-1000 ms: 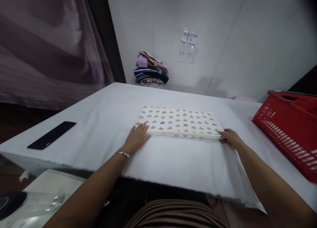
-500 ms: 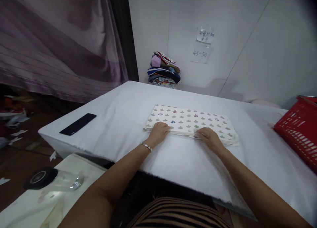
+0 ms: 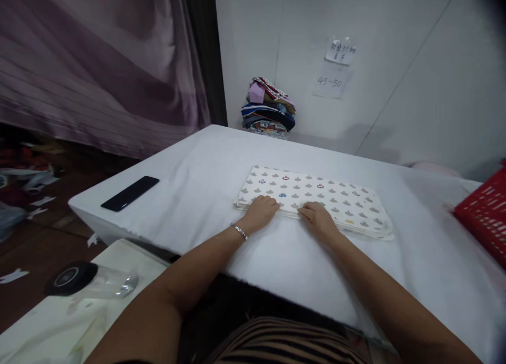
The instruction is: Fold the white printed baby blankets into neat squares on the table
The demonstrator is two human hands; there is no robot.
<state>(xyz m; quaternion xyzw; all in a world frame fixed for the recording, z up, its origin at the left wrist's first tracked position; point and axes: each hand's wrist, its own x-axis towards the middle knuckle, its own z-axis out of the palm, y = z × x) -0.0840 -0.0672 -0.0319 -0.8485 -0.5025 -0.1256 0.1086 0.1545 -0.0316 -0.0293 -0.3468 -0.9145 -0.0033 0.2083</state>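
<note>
A white cloth (image 3: 302, 189) lies folded into a long flat rectangle on the white-covered table (image 3: 190, 190). Its print is rows of small grey shapes, with a few in red, blue and yellow. At the near edge, left of the middle, my left hand (image 3: 262, 212) grips the layers, fingers on top; a bracelet circles that wrist. A short way to the right, my right hand (image 3: 318, 220) pinches the same edge, fingers curled together. Both thumbs are largely hidden. Several stacked layers show along the front fold.
A black phone (image 3: 130, 193) rests on the table's left side. A red plastic basket (image 3: 484, 216) stands at the right edge, and a pile of folded cloths (image 3: 269, 108) sits by the wall. On a lower white surface at front left lies a clear bottle with a black lid (image 3: 73, 277).
My right hand has slid left along the cloth's near edge, closer to my left hand. The left hand keeps its place on the cloth. The whole view has shifted slightly.
</note>
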